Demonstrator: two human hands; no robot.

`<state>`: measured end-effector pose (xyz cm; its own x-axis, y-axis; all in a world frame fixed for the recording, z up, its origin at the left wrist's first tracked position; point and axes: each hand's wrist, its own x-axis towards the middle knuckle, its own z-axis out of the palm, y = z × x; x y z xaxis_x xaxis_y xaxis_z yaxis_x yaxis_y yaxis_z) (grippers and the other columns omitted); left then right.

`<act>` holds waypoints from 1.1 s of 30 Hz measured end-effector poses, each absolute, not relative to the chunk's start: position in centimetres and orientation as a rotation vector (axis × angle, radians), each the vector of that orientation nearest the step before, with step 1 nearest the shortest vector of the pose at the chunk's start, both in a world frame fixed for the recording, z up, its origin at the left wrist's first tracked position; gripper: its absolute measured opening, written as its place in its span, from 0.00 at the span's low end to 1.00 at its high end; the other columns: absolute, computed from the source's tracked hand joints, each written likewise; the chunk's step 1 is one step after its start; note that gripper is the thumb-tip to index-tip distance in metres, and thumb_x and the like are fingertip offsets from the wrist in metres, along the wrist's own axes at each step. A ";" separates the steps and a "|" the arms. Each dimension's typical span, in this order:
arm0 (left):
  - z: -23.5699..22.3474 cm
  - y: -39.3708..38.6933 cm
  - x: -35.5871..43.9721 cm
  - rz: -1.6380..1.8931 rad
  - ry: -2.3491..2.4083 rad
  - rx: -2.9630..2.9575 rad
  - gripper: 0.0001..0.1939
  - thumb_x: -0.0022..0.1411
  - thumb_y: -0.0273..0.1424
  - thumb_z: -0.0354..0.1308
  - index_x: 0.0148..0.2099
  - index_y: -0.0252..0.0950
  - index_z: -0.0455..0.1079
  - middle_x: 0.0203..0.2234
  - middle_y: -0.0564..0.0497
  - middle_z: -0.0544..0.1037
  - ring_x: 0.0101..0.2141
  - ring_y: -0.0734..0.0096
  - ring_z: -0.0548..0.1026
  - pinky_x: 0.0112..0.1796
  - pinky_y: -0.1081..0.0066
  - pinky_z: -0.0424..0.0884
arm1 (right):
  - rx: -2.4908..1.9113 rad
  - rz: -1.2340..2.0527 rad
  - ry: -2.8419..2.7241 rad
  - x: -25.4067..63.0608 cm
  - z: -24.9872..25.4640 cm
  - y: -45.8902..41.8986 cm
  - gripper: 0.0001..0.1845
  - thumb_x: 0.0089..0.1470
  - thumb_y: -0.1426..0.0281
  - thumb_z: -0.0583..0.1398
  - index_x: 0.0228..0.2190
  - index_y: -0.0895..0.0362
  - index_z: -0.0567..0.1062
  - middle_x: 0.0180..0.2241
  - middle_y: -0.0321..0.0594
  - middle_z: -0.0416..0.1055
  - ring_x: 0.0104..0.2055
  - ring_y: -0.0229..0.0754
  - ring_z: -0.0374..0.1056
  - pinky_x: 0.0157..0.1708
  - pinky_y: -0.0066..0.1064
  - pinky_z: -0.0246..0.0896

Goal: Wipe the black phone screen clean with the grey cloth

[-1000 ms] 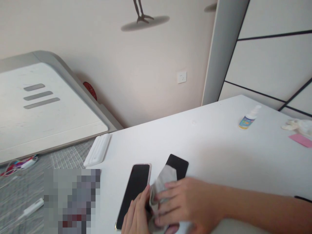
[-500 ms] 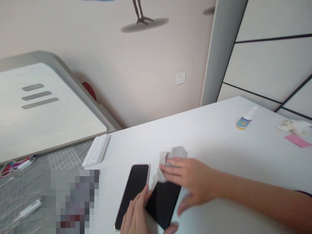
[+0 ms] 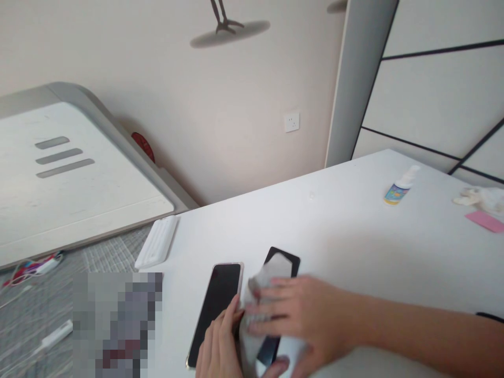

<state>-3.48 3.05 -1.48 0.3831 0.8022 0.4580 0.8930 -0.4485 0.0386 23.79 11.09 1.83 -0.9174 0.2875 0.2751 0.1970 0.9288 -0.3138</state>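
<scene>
The glossy black smartphone lies under a crumpled grey cloth pressed by your right hand. Your left hand clamps its lower end, just beside a rose-gold-framed phone.

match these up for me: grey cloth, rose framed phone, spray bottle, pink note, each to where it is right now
Things
1 grey cloth
2 rose-framed phone
3 spray bottle
4 pink note

Places
a touched by the left hand
b far right of the white desk, below a crumpled tissue
c under the right hand, over a black phone
d far side of the desk, blue label showing

Pairs: 1c, 2a, 3d, 4b
</scene>
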 end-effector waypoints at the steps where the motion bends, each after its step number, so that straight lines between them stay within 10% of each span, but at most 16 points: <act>1: -1.5 3.1 -3.5 -0.614 -1.530 -2.409 0.58 0.59 0.63 0.64 0.74 0.26 0.52 0.49 0.35 0.82 0.46 0.52 0.85 0.42 0.61 0.84 | -0.476 0.411 -2.759 24.0 1.8 11.3 0.37 0.70 0.50 0.59 0.70 0.59 0.64 0.73 0.45 0.58 0.73 0.59 0.57 0.74 0.50 0.49; 8: -1.1 3.1 -3.2 -0.591 -1.437 -2.405 0.57 0.60 0.64 0.62 0.72 0.23 0.55 0.51 0.33 0.81 0.46 0.54 0.86 0.41 0.64 0.84 | -0.238 0.436 -2.765 23.6 1.7 11.2 0.31 0.71 0.54 0.59 0.67 0.57 0.67 0.71 0.41 0.61 0.72 0.53 0.59 0.75 0.44 0.45; 13: -1.3 2.9 -3.0 -0.610 -1.511 -2.394 0.57 0.59 0.64 0.63 0.72 0.25 0.54 0.47 0.36 0.83 0.46 0.52 0.85 0.42 0.61 0.84 | -0.628 0.534 -2.678 24.2 2.3 12.2 0.51 0.64 0.37 0.56 0.70 0.63 0.63 0.71 0.50 0.61 0.73 0.55 0.58 0.76 0.44 0.42; 18: -1.9 3.1 -3.7 -0.610 -1.425 -2.444 0.59 0.58 0.65 0.63 0.74 0.25 0.52 0.51 0.34 0.82 0.45 0.54 0.86 0.41 0.62 0.84 | -0.310 0.452 -2.764 23.2 2.1 10.6 0.28 0.74 0.56 0.56 0.66 0.57 0.69 0.71 0.42 0.63 0.73 0.51 0.59 0.75 0.42 0.47; 25: 0.5 2.0 -1.3 -0.682 -1.521 -2.335 0.52 0.62 0.68 0.54 0.66 0.26 0.63 0.48 0.35 0.84 0.44 0.50 0.85 0.41 0.59 0.83 | -0.483 0.347 -2.745 23.3 2.8 10.7 0.45 0.66 0.44 0.61 0.71 0.59 0.62 0.71 0.47 0.60 0.71 0.57 0.62 0.72 0.47 0.56; 27: 0.9 1.9 -0.5 -0.755 -1.596 -2.246 0.32 0.74 0.52 0.52 0.64 0.30 0.66 0.46 0.41 0.85 0.42 0.58 0.85 0.42 0.63 0.81 | -0.217 0.142 -2.798 23.2 2.6 10.5 0.26 0.73 0.58 0.59 0.67 0.50 0.70 0.64 0.31 0.71 0.62 0.43 0.73 0.65 0.33 0.67; 30: 0.2 2.3 0.5 -0.856 -1.670 -2.052 0.18 0.75 0.24 0.47 0.61 0.37 0.70 0.39 0.52 0.85 0.39 0.67 0.84 0.46 0.69 0.78 | -0.437 -0.093 -2.705 23.6 0.7 11.1 0.44 0.66 0.44 0.60 0.71 0.56 0.64 0.66 0.41 0.67 0.61 0.52 0.74 0.52 0.36 0.78; 33: -1.8 3.2 1.8 -1.017 -1.683 -1.848 0.19 0.73 0.20 0.46 0.55 0.38 0.74 0.34 0.54 0.84 0.35 0.69 0.84 0.46 0.69 0.77 | -0.377 -0.233 -2.591 23.8 -2.8 11.8 0.49 0.64 0.41 0.58 0.74 0.56 0.57 0.66 0.38 0.67 0.55 0.52 0.79 0.45 0.34 0.81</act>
